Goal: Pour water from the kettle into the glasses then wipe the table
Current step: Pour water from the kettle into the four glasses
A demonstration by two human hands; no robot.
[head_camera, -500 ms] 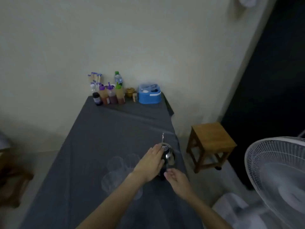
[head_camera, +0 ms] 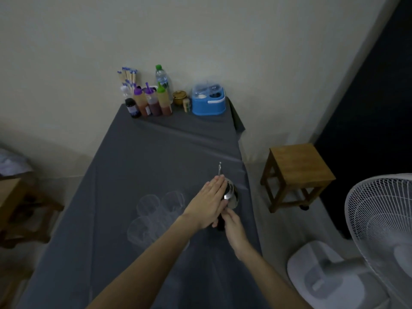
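Kettle (head_camera: 230, 194) sits lower centre-right on the table (head_camera: 133, 157), near its right edge. Left hand (head_camera: 209, 202) lies flat and open on the lid, likely steadying it; right hand (head_camera: 233, 228) is closed round the dark handle, ready to lift. Four empty glasses (head_camera: 153, 214) clustered just left, within pouring reach. One kettle.

I judge this a small eatery or home dining corner. A long table (head_camera: 138, 166) under grey cloth abuts a plain wall, carrying squeeze sauce bottles (head_camera: 153, 103), a chopstick bundle (head_camera: 128, 75), a water bottle (head_camera: 162, 78) and a blue condiment caddy (head_camera: 208, 103). A wooden stool (head_camera: 296, 172) and white pedestal fan (head_camera: 379, 237) stand beside it.
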